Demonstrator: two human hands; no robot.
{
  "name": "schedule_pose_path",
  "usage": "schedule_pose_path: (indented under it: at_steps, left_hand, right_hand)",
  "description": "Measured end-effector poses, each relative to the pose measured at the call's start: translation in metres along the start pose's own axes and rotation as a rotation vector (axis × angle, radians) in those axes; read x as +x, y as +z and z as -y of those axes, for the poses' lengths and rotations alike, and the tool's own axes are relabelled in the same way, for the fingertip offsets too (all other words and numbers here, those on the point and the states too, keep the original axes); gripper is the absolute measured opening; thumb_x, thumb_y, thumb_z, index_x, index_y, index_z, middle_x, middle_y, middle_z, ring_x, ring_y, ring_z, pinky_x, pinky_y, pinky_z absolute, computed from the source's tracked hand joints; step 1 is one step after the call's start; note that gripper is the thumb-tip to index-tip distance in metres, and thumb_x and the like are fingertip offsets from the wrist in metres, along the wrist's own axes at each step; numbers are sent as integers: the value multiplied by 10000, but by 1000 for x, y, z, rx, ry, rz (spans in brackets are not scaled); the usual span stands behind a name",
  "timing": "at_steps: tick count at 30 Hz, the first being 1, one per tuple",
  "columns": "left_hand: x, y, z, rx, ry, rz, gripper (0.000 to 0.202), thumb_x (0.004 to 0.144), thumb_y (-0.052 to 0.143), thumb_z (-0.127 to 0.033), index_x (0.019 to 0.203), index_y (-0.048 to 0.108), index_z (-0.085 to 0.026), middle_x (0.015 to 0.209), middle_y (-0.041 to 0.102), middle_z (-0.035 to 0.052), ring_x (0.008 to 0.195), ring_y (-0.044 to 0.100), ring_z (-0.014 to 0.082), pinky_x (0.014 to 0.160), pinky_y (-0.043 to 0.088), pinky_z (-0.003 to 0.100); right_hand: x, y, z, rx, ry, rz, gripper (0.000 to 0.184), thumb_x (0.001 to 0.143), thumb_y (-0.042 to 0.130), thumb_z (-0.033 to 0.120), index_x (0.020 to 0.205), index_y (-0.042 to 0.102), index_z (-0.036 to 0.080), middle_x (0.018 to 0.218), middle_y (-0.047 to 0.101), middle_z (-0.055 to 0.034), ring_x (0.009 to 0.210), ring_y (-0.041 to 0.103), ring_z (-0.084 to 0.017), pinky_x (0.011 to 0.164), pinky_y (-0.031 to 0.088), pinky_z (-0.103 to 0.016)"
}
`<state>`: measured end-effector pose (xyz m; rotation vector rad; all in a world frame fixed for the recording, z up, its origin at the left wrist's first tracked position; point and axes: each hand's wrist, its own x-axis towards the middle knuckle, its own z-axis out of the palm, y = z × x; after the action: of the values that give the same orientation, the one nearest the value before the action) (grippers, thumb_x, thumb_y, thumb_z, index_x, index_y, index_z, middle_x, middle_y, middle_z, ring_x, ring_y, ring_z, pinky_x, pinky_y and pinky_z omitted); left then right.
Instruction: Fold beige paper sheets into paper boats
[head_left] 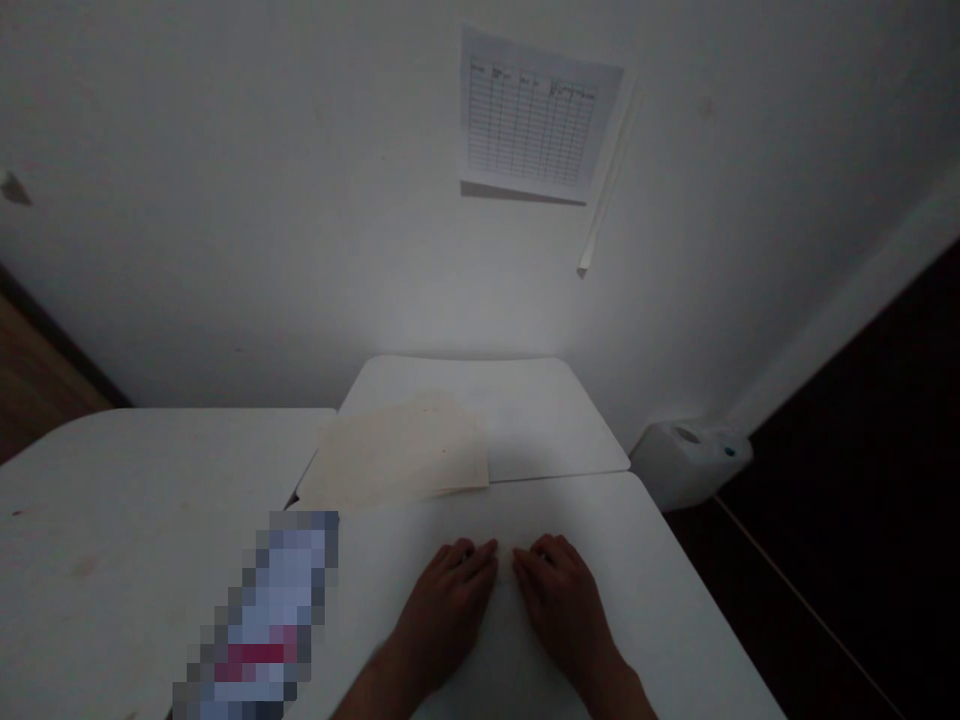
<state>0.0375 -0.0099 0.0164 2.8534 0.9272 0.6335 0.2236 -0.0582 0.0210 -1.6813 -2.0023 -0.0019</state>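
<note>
My left hand rests low over the white table, its fingers curled and pressed together. Close beside it on the right, my right hand is closed the same way, thumb against fingers. A narrow gap parts the two sets of fingertips. Something small and pale seems to lie in that gap, too faint against the white top to name. Beyond my left hand lies a thin cream sheet, spread across the seam between two tabletops.
A blurred-out phone-like object lies to the left of my hands. A printed table sheet hangs on the wall, with a pale strip beside it. A white plastic jug stands past the table's right edge.
</note>
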Motion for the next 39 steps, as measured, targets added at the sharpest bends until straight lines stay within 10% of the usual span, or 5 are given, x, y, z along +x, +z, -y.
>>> schedule_pose_path:
  at_steps: [16, 39]
  left_hand:
    - [-3, -5, -7, 108, -35, -54, 434, 858, 449, -101, 1270, 553, -193, 1230, 656, 62, 998, 587, 267, 843, 469, 431]
    - [-34, -6, 5, 234, -161, -15, 399, 860, 455, -111, 1218, 612, -194, 1291, 625, 28, 979, 589, 285, 805, 484, 455]
  right_hand:
    - [14, 9, 9, -119, -44, 141, 312, 914, 551, 130, 1182, 595, 285, 873, 620, -17, 802, 557, -186, 714, 421, -283]
    - [27, 18, 22, -59, -47, 222, 179, 957, 503, 169, 1034, 641, 252, 873, 641, -10, 793, 597, -153, 695, 422, -231]
